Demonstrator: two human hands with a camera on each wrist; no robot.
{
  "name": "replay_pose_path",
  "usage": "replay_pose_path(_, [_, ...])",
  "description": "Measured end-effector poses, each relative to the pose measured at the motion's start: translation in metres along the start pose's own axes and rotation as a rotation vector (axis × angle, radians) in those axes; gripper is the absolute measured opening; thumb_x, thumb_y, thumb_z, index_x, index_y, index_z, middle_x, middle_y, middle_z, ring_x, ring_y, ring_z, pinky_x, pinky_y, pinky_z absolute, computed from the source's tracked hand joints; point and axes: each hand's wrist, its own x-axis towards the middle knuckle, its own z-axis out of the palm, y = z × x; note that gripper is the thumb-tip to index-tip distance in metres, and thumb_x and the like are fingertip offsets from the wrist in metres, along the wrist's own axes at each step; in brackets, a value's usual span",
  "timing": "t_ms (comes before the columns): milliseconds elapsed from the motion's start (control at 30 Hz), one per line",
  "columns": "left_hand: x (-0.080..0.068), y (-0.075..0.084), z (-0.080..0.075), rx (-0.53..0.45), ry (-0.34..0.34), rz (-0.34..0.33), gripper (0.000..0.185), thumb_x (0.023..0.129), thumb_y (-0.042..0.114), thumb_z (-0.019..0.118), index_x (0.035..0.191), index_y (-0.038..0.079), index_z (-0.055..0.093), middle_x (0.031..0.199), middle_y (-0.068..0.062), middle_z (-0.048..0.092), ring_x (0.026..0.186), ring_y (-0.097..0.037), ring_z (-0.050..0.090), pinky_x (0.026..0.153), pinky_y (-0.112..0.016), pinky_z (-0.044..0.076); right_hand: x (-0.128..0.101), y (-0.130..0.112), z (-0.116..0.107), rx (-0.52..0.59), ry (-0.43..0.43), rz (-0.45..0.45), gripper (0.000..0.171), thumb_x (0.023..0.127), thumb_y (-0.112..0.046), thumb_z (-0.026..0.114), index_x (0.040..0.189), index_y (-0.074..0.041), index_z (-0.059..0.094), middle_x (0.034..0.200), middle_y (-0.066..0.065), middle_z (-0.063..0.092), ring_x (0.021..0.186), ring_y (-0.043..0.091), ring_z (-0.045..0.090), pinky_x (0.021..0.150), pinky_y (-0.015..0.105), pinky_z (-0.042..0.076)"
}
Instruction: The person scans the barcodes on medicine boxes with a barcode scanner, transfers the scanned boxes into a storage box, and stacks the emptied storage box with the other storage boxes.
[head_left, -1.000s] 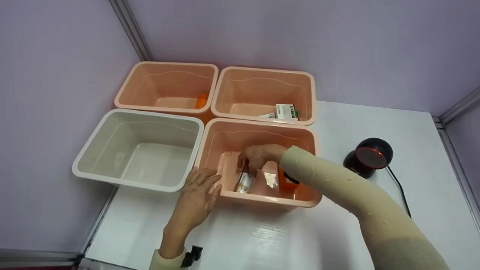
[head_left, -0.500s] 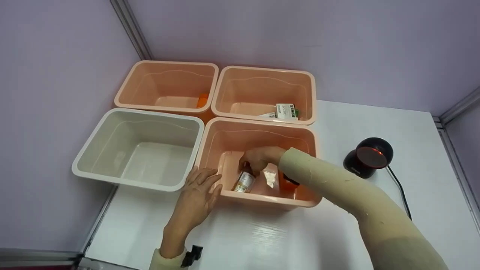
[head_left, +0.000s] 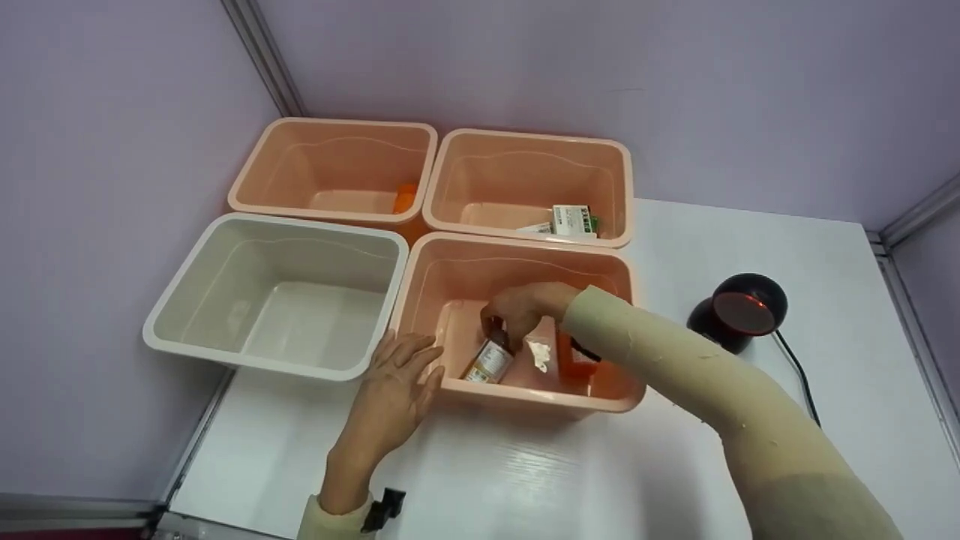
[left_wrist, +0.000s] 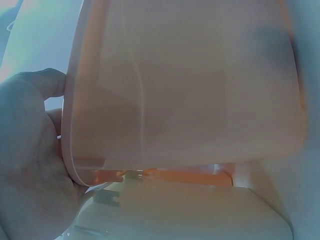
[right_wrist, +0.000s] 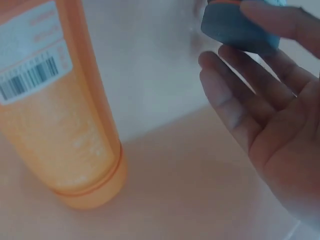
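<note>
My right hand (head_left: pixel 517 311) reaches down into the front right pink bin (head_left: pixel 525 246). Its thumb and fingers pinch the dark cap (right_wrist: pixel 237 27) of a brown bottle (head_left: pixel 489 361) with a white label, which leans at a slant inside. Beside the bottle, an orange bottle (head_left: pixel 574 360) lies partly under the right forearm; the right wrist view shows its barcode label and rounded orange end. My left hand (head_left: pixel 394 382) rests with extended fingers on the same bin's front left corner, its thumb (left_wrist: pixel 47 81) against the rim in the left wrist view.
A grey-white bin (head_left: pixel 270 367) adjoins on the left. Behind stand two pink bins: the left one (head_left: pixel 330 124) holds an orange item (head_left: pixel 405 197), the right one (head_left: pixel 536 136) a small white box (head_left: pixel 571 220). A black scanner-like device (head_left: pixel 742 307) with a cable stands on the right.
The brown bottle has tilted further, its lower end shifting slightly left. My right fingers have closed over its neck, which showed earlier. The left hand stays in place.
</note>
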Motion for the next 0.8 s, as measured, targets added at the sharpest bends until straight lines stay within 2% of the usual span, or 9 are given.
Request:
replay_pose_path(167, [0.000, 0.001, -0.001, 0.004, -0.014, -0.011, 0.035, 0.098, 0.037, 0.045, 0.116, 0.016, 0.066, 0.123, 0.001, 0.061, 0.123, -0.015, 0.051, 0.120, -0.038, 0.019, -0.005, 0.006, -0.009, 0.048, 0.048, -0.049, 0.038, 0.074, -0.020, 0.077, 0.107, -0.016, 0.059, 0.101, 0.001, 0.060, 0.091, 0.016, 0.053, 0.077, 0.027, 0.050])
replay_pose_path(400, [-0.001, 0.001, 0.001, 0.009, 0.003, -0.004, 0.029, 0.094, 0.031, 0.055, 0.114, 0.015, 0.067, 0.122, 0.001, 0.062, 0.122, -0.016, 0.052, 0.119, -0.039, 0.021, -0.016, 0.008, -0.018, 0.154, 0.145, -0.004, 0.036, 0.072, -0.027, 0.077, 0.102, -0.017, 0.060, 0.099, 0.000, 0.061, 0.089, 0.017, 0.055, 0.070, 0.025, 0.050])
replay_pose_path(500, [-0.001, 0.001, 0.001, 0.009, 0.007, -0.011, 0.029, 0.094, 0.032, 0.054, 0.114, 0.015, 0.067, 0.121, 0.001, 0.063, 0.122, -0.016, 0.052, 0.119, -0.038, 0.022, -0.024, 0.007, -0.024, 0.194, 0.189, 0.007, 0.037, 0.073, -0.030, 0.077, 0.103, -0.017, 0.060, 0.100, 0.002, 0.061, 0.090, 0.017, 0.055, 0.071, 0.026, 0.050])
replay_pose_path(800, [0.001, 0.001, 0.001, 0.003, 0.009, -0.020, 0.034, 0.097, 0.037, 0.048, 0.113, 0.015, 0.068, 0.120, 0.001, 0.063, 0.123, -0.019, 0.051, 0.119, -0.038, 0.022, -0.042, 0.008, -0.035, 0.188, 0.316, 0.009, 0.039, 0.076, -0.036, 0.073, 0.106, -0.016, 0.059, 0.100, 0.003, 0.061, 0.089, 0.019, 0.057, 0.072, 0.028, 0.052])
